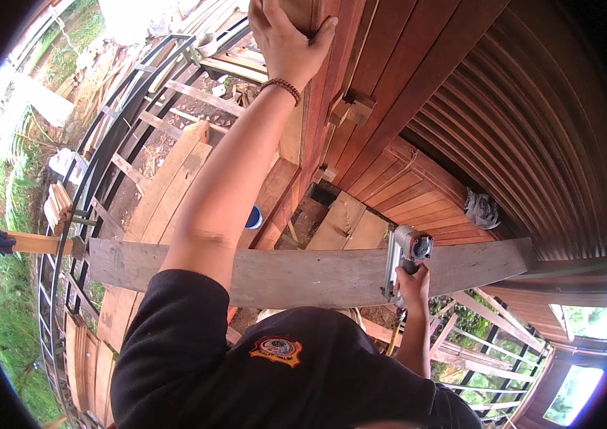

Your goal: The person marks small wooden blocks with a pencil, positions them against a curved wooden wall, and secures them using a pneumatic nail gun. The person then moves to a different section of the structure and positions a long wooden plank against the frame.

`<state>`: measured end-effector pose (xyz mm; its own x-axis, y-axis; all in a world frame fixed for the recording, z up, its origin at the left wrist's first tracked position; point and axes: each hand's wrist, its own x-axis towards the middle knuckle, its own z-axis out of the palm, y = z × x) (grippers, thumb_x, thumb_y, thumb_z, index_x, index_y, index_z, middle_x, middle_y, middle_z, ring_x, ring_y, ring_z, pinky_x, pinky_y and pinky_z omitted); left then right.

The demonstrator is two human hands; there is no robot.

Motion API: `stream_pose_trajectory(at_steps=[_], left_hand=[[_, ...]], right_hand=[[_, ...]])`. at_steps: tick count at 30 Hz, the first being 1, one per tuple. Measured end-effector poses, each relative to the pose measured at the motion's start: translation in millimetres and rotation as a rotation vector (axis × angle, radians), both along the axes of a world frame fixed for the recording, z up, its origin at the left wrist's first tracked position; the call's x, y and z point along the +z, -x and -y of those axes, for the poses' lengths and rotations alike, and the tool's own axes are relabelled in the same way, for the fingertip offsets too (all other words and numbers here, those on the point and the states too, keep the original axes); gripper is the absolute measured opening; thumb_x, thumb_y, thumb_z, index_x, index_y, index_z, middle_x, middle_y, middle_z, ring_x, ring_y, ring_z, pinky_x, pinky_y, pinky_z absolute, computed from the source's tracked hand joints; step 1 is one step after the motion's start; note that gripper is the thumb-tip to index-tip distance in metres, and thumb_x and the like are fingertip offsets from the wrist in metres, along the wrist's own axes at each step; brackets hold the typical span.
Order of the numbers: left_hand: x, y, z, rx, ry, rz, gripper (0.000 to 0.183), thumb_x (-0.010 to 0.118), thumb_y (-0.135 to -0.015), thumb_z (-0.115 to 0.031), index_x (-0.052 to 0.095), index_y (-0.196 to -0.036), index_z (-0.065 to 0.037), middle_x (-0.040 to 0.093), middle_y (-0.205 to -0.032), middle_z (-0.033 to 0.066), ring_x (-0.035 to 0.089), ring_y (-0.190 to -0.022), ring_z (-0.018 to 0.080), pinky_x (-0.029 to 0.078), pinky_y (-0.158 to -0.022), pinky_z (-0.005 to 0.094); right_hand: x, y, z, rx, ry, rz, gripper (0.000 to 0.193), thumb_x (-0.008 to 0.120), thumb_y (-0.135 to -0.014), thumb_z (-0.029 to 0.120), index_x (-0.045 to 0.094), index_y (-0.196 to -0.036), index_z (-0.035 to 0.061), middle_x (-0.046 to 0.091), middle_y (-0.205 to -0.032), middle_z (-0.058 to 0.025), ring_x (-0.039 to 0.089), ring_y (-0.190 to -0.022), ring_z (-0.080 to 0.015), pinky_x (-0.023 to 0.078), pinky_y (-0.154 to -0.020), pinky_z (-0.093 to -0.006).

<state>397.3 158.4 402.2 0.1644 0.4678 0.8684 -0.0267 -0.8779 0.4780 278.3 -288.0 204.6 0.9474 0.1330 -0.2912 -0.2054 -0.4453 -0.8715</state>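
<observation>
My left hand [287, 46] is raised at the top, its thumb and fingers set around the edge of an upright reddish wooden board [303, 16]. The fingertips are partly cut off by the picture's edge. Low on the right, my right hand [413, 282] is wrapped round the grip of a nail gun [410, 247] with a silver and red head. The nail gun is in front of a long grey plank [303, 275] that crosses below my left arm. A hose hangs down beneath my right hand.
Plank wall [382, 64] and corrugated sheet [525, 121] rise at the right. Small wood blocks [352, 109] stick out from the wall. A blue bucket [254, 217] stands below, beside open joists. Loose boards [167, 193] lie over the black metal frame [92, 150] at the left.
</observation>
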Motion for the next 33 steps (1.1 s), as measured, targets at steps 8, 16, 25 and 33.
stream_pose_trajectory(at_steps=[8, 16, 25, 33], left_hand=[[-2, -3, -1, -0.033, -0.046, 0.058, 0.105, 0.081, -0.08, -0.036, 0.016, -0.157, -0.004, 0.03, -0.149, 0.0344, 0.03, -0.138, 0.0521, 0.031, -0.112, 0.0598], [-9, -13, -10, 0.067, -0.236, 0.031, 0.101, 0.074, -0.086, -0.037, 0.013, -0.157, 0.001, 0.025, -0.154, 0.0324, 0.026, -0.141, 0.0519, 0.026, -0.116, 0.0562], [-19, -16, -32, -0.072, -0.202, -0.072, 0.116, 0.073, -0.087, -0.045, -0.007, -0.156, 0.001, 0.01, -0.151, 0.0355, 0.025, -0.136, 0.0496, 0.024, -0.112, 0.0593], [-14, -12, -25, -0.065, -0.164, -0.134, 0.112, 0.07, -0.09, -0.039, -0.009, -0.153, 0.01, 0.007, -0.154, 0.0341, 0.018, -0.141, 0.0471, 0.017, -0.117, 0.0577]], right_hand=[[22, -65, -75, 0.067, -0.631, -0.05, 0.02, 0.063, -0.085, 0.011, 0.062, -0.104, 0.0027, 0.056, -0.066, -0.0023, 0.052, -0.053, -0.0131, 0.041, -0.048, -0.029], [-23, -157, -186, -0.019, -1.003, -0.484, 0.031, 0.06, -0.091, 0.019, 0.056, -0.119, 0.0084, 0.051, -0.071, -0.0034, 0.051, -0.058, -0.017, 0.046, -0.057, -0.0361], [-121, -184, -230, 0.007, -1.129, -0.71, 0.015, 0.059, -0.089, 0.017, 0.055, -0.1, 0.009, 0.051, -0.07, -0.0031, 0.05, -0.057, -0.017, 0.045, -0.056, -0.0343], [-144, -195, -241, 0.011, -1.224, -0.757, 0.013, 0.061, -0.088, 0.018, 0.054, -0.095, 0.0091, 0.053, -0.07, -0.0046, 0.05, -0.057, -0.0176, 0.044, -0.056, -0.0344]])
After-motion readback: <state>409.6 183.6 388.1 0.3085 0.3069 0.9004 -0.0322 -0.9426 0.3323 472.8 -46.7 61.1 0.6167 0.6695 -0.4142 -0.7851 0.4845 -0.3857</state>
